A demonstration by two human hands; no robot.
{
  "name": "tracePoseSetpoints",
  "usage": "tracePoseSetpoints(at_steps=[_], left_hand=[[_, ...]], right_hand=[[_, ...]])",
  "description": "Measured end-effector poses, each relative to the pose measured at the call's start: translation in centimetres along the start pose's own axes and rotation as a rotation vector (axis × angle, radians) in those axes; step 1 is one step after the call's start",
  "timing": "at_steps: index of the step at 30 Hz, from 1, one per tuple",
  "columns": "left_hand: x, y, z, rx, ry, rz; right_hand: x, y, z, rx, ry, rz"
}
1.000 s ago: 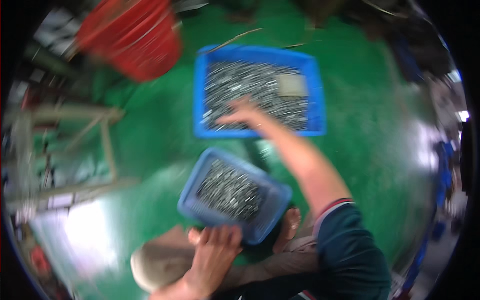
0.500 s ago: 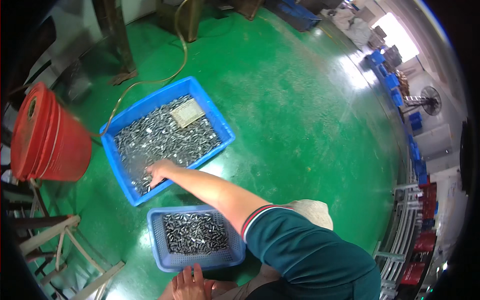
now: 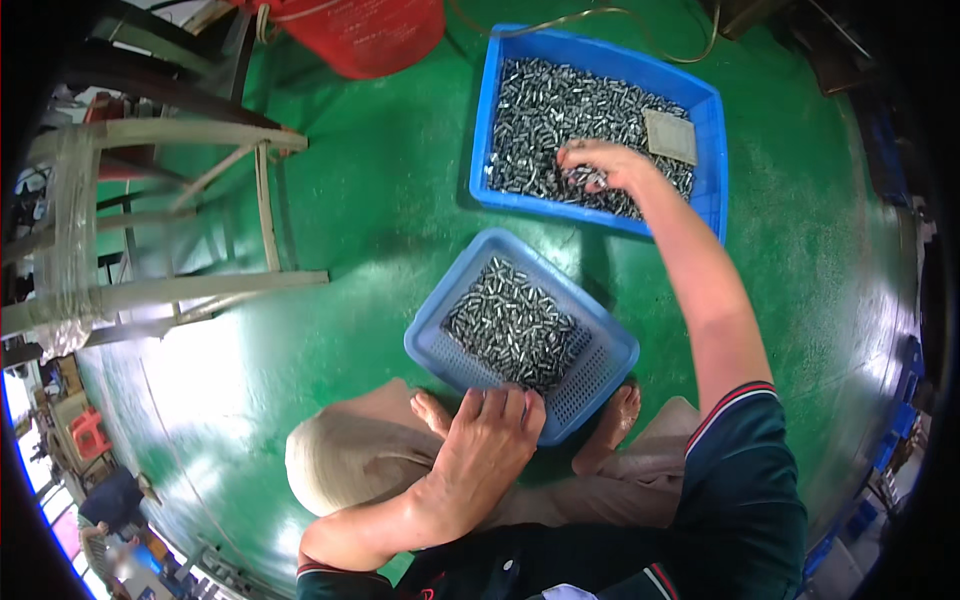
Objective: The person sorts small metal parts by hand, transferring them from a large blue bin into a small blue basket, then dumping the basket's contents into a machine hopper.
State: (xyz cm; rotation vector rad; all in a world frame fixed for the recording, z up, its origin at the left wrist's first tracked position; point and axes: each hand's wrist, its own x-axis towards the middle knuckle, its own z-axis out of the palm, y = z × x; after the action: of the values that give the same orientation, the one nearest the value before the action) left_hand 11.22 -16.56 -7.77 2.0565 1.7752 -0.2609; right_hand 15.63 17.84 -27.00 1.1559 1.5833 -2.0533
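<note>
My right hand (image 3: pixel 607 163) is down in a blue bin (image 3: pixel 590 212) filled with small, shiny metal pins (image 3: pixel 570 105). Its fingers are curled round several of the pins, some of which show at the palm. A pale rectangular slab (image 3: pixel 670 137) lies on the pins to the right of that hand. Nearer me is a lighter blue perforated basket (image 3: pixel 590 385) with a layer of similar pins (image 3: pixel 512 325) inside. My left hand (image 3: pixel 490 440) is at its near rim, fingers stretched out and slightly apart, the tips over the edge. Its thumb is hidden.
A red bucket (image 3: pixel 370 35) stands beyond the bin to the left. Wooden frame legs (image 3: pixel 265 200) rise at the left. A thin hose (image 3: pixel 600 12) runs behind the bin on the green floor (image 3: pixel 360 330). My feet (image 3: pixel 612 420) flank the basket.
The view has turned, so the bin and basket now sit farther right. My right hand has moved from the bin's near left corner toward its middle and has pins in it. My left hand stays by the basket rim.
</note>
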Motion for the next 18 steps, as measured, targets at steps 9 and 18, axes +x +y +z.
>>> tracePoseSetpoints(at_steps=[9, 18], left_hand=[[-0.4, 0.5, 2.7, 0.056, 0.027, 0.042], [-2.2, 0.4, 0.7, 0.032, 0.078, 0.029]], right_hand=[[-8.5, -1.4, 8.5, -0.214, -0.309, -0.029], [-7.3, -2.5, 12.2, -0.69, -0.132, -0.53]])
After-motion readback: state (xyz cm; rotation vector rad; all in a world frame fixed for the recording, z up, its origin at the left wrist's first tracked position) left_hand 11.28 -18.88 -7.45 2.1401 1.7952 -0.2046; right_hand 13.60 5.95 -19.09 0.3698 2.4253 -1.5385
